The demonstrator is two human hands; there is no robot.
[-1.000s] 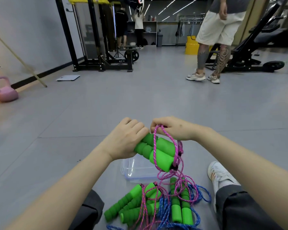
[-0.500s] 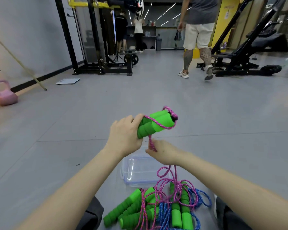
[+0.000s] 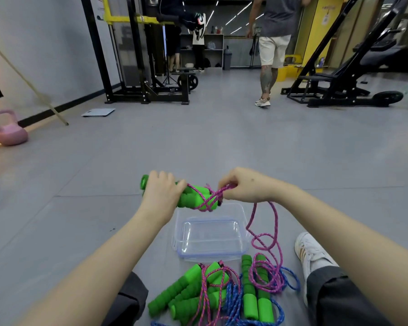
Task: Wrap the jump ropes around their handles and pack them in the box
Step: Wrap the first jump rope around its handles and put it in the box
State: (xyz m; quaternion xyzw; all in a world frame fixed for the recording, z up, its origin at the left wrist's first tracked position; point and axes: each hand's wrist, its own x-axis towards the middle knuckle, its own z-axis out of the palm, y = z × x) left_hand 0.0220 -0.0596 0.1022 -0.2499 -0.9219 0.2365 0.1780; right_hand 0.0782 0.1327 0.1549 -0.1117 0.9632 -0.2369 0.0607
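Currently clamping paired green foam handles in left hand above empty clear box. Right hand pinching pink rope, limp, light, tangle-prone. Judging handles soft, grippy; gripping mid-length, keeping tension.

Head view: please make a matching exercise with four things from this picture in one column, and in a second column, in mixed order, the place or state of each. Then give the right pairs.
Things:
1. left hand
2. right hand
3. clear plastic box
4. pink kettlebell

Places or states:
A. stands by the wall, far left
B. pinches the pink rope
C. lies on the floor, nothing in it
D. grips the pair of green handles

Pairs: 1-D, 2-B, 3-C, 4-A
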